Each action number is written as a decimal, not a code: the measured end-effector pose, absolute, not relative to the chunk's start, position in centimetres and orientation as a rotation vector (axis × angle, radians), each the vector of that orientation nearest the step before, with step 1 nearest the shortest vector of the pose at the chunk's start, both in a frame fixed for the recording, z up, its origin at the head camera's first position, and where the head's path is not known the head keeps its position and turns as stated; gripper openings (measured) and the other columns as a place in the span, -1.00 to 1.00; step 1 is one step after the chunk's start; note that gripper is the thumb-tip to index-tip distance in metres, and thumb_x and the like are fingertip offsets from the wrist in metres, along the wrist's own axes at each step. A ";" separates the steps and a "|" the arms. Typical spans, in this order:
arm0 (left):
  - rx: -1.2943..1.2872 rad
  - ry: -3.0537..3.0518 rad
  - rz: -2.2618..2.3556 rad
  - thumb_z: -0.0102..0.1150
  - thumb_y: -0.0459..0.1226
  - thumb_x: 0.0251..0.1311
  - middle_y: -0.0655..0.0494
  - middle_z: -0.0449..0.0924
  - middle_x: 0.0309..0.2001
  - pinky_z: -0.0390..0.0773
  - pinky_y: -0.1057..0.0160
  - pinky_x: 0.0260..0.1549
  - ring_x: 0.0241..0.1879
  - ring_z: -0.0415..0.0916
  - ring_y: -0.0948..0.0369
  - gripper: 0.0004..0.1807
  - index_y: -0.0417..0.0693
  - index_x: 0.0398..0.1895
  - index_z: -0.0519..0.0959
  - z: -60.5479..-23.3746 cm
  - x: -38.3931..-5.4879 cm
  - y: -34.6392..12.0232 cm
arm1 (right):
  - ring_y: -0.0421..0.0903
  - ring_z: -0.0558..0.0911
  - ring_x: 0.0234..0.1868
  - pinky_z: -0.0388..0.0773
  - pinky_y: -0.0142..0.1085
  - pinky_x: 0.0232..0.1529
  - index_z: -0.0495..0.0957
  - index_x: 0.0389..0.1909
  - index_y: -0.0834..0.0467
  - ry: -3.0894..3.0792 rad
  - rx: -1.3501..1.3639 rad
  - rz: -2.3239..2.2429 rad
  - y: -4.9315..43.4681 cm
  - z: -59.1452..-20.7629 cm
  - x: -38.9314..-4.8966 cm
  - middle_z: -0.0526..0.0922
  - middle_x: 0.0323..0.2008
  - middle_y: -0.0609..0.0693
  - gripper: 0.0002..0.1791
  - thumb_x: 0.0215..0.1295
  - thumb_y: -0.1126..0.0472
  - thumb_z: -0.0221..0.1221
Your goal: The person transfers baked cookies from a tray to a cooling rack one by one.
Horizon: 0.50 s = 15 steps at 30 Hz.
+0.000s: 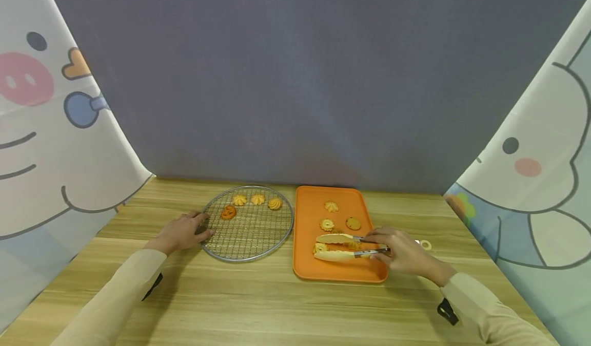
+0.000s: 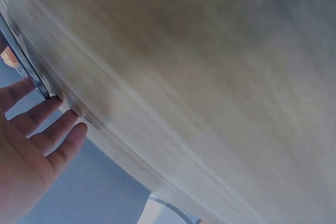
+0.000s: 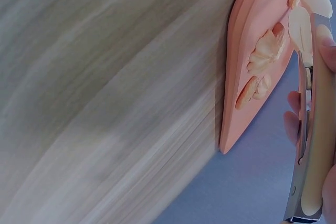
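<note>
My left hand (image 1: 184, 231) rests at the left rim of a round wire cooling rack (image 1: 249, 241). Its fingers (image 2: 44, 116) reach fairly straight to the metal edge in the left wrist view. Three pale piped cookies and one darker orange-brown cookie (image 1: 228, 212) sit toward the rack's back. In my right hand (image 1: 401, 248) I grip metal tongs (image 1: 379, 252) with cream-coloured tips. The tips are spread over the front part of an orange tray (image 1: 302, 270), a cookie (image 1: 320, 248) showing between them. Several more cookies lie on the tray, some partly hidden by the tongs.
Rack and tray stand side by side on a wood-grain table (image 1: 249, 305). A grey backdrop (image 1: 295, 79) rises behind, with cartoon-printed cloth panels (image 1: 540, 171) on both sides. The tongs' ring end (image 1: 426, 245) sticks out past my right hand.
</note>
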State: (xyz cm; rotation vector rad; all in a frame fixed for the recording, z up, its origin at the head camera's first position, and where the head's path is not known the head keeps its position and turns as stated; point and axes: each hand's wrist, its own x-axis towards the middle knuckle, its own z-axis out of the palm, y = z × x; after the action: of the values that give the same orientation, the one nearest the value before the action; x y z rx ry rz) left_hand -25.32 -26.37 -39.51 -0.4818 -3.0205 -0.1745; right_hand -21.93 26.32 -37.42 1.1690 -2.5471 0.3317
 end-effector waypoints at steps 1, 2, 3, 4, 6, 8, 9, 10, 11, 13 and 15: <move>-0.482 -3.018 -0.178 0.07 0.05 0.16 -0.40 0.38 0.09 0.45 -0.27 -0.19 -0.01 0.38 -0.34 -0.37 -0.25 0.13 0.40 -39.5 -25.3 -26.4 | -0.01 0.62 -0.15 0.58 -0.10 -0.23 0.60 -0.09 0.15 -2.546 1.169 0.333 26.3 -37.4 -21.9 0.63 -0.13 0.02 -0.57 -0.08 0.21 0.37; -0.483 -3.016 -0.178 0.07 0.05 0.16 -0.40 0.38 0.09 0.45 -0.27 -0.18 -0.01 0.38 -0.34 -0.37 -0.26 0.13 0.40 -39.6 -25.4 -26.4 | -0.01 0.62 -0.15 0.58 -0.10 -0.23 0.60 -0.09 0.15 -2.545 1.169 0.335 26.3 -37.4 -21.9 0.63 -0.13 0.03 -0.57 -0.07 0.21 0.37; -0.483 -3.014 -0.180 0.08 0.04 0.16 -0.40 0.38 0.10 0.44 -0.27 -0.17 -0.01 0.38 -0.34 -0.37 -0.25 0.14 0.40 -39.6 -25.4 -26.4 | -0.02 0.61 -0.15 0.58 -0.11 -0.23 0.60 -0.10 0.15 -2.546 1.169 0.337 26.4 -37.4 -21.9 0.63 -0.13 0.02 -0.58 -0.07 0.21 0.37; -0.486 -3.011 -0.181 0.08 0.04 0.16 -0.40 0.38 0.10 0.44 -0.27 -0.17 -0.01 0.38 -0.34 -0.37 -0.26 0.14 0.39 -39.6 -25.4 -26.4 | -0.02 0.62 -0.16 0.58 -0.12 -0.24 0.60 -0.09 0.15 -2.546 1.168 0.339 26.4 -37.4 -21.9 0.63 -0.14 0.02 -0.57 -0.07 0.21 0.37; -0.489 -3.007 -0.184 0.08 0.04 0.16 -0.40 0.37 0.10 0.44 -0.28 -0.17 -0.01 0.38 -0.34 -0.37 -0.26 0.14 0.39 -39.6 -25.4 -26.4 | -0.03 0.62 -0.16 0.58 -0.15 -0.27 0.60 -0.09 0.16 -2.548 1.165 0.343 26.4 -37.2 -21.9 0.63 -0.13 0.02 -0.58 -0.07 0.21 0.37; -0.486 -3.007 -0.185 0.08 0.03 0.16 -0.40 0.37 0.10 0.44 -0.28 -0.17 0.00 0.38 -0.34 -0.37 -0.26 0.14 0.39 -39.6 -25.5 -26.5 | -0.05 0.62 -0.17 0.58 -0.20 -0.30 0.60 -0.09 0.16 -2.559 1.159 0.351 26.4 -37.1 -21.9 0.63 -0.13 0.02 -0.58 -0.05 0.20 0.36; -0.486 -3.006 -0.185 0.08 0.03 0.16 -0.40 0.37 0.10 0.44 -0.28 -0.18 -0.01 0.38 -0.34 -0.37 -0.26 0.14 0.39 -39.6 -25.5 -26.5 | -0.05 0.62 -0.17 0.58 -0.21 -0.31 0.60 -0.08 0.16 -2.563 1.158 0.355 26.4 -37.1 -22.0 0.63 -0.13 0.02 -0.58 -0.05 0.20 0.36; -0.485 -3.007 -0.185 0.08 0.03 0.16 -0.40 0.37 0.10 0.44 -0.28 -0.18 -0.01 0.38 -0.34 -0.37 -0.26 0.14 0.39 -39.6 -25.5 -26.5 | -0.04 0.63 -0.17 0.58 -0.22 -0.31 0.60 -0.07 0.16 -2.565 1.157 0.359 26.4 -37.0 -22.0 0.63 -0.12 0.03 -0.57 -0.05 0.20 0.36; -0.485 -3.007 -0.184 0.08 0.03 0.16 -0.40 0.37 0.10 0.44 -0.28 -0.18 -0.01 0.38 -0.34 -0.37 -0.26 0.14 0.39 -39.7 -25.5 -26.5 | -0.04 0.63 -0.18 0.57 -0.24 -0.32 0.59 -0.07 0.16 -2.568 1.155 0.365 26.4 -37.0 -22.0 0.63 -0.12 0.04 -0.57 -0.04 0.19 0.36; -0.481 -3.012 -0.183 0.07 0.03 0.16 -0.40 0.37 0.10 0.44 -0.28 -0.19 -0.01 0.37 -0.35 -0.37 -0.26 0.14 0.39 -39.7 -25.5 -26.5 | -0.04 0.62 -0.18 0.56 -0.27 -0.34 0.59 -0.06 0.15 -2.569 1.152 0.375 26.3 -37.0 -22.1 0.63 -0.13 0.04 -0.56 -0.04 0.20 0.36; -0.479 -3.015 -0.183 0.07 0.03 0.17 -0.41 0.37 0.10 0.44 -0.28 -0.19 0.00 0.37 -0.35 -0.37 -0.26 0.14 0.39 -39.7 -25.5 -26.5 | -0.04 0.62 -0.20 0.53 -0.34 -0.41 0.59 -0.05 0.15 -2.562 1.154 0.391 26.2 -37.0 -22.2 0.63 -0.13 0.06 -0.55 -0.05 0.22 0.36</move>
State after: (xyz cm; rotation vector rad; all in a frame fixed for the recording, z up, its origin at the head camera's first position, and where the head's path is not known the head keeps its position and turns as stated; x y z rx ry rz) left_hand -25.50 -26.52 -39.71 -0.4790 -3.0151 -0.1826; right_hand -22.17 26.20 -36.95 1.1536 -2.5619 0.3909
